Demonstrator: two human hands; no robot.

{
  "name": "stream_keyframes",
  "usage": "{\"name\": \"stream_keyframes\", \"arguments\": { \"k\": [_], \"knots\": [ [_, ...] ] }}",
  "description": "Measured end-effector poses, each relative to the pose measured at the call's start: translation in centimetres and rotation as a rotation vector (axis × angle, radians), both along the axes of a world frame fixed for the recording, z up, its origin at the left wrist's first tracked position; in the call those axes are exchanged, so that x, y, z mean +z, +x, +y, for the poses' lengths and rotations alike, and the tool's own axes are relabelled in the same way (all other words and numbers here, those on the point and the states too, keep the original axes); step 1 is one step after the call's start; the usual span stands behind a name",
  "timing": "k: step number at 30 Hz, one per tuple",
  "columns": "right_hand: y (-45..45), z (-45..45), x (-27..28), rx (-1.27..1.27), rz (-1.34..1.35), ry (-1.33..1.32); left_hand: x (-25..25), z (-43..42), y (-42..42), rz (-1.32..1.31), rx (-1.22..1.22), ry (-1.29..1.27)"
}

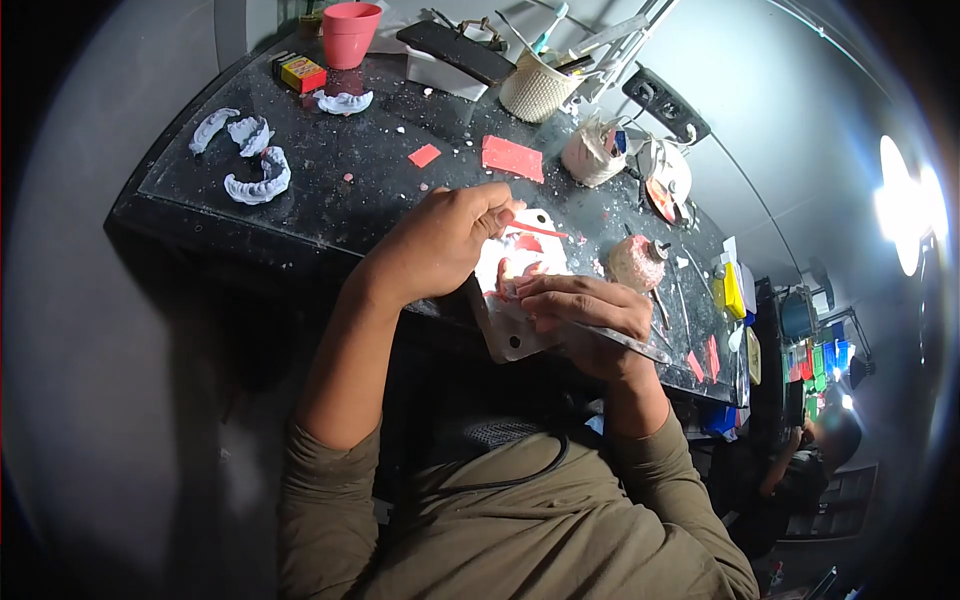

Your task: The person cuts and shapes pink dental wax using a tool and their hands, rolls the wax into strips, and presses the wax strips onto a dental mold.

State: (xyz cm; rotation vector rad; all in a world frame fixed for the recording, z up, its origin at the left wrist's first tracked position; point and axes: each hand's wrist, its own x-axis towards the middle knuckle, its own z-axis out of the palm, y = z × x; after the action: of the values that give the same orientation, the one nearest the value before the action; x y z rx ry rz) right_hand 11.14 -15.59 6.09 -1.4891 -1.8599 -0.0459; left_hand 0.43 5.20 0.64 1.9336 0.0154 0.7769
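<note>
The black desk (330,190) carries the work. The white plate (499,333) sits tilted at its near edge, presumably for easy reach; glare and fingers leave unclear whether the desk or a hand bears its weight. The left hand (450,238) is closed in a pinch above the plate's far part. The right hand (603,315) is curled, fingertips at the near part. It also grips a metal tool (630,344), angled off the plate, probably to free the fingertips. The left hand's red strip (542,230) is gripped by one end, seemingly to leave the other exposed.
</note>
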Motion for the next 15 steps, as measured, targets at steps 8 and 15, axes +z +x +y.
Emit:
{"name": "stream_keyframes", "arguments": {
  "k": [8, 15],
  "knots": [
    [0.17, 0.11, 0.08, 0.034, -0.038, -0.037, -0.07, 0.0, 0.06, -0.007, -0.003, -0.007],
    [-0.47, 0.32, 0.06, -0.045, -0.072, -0.011, -0.16, 0.01, 0.14, -0.006, -0.001, -0.011]
  ]
}}
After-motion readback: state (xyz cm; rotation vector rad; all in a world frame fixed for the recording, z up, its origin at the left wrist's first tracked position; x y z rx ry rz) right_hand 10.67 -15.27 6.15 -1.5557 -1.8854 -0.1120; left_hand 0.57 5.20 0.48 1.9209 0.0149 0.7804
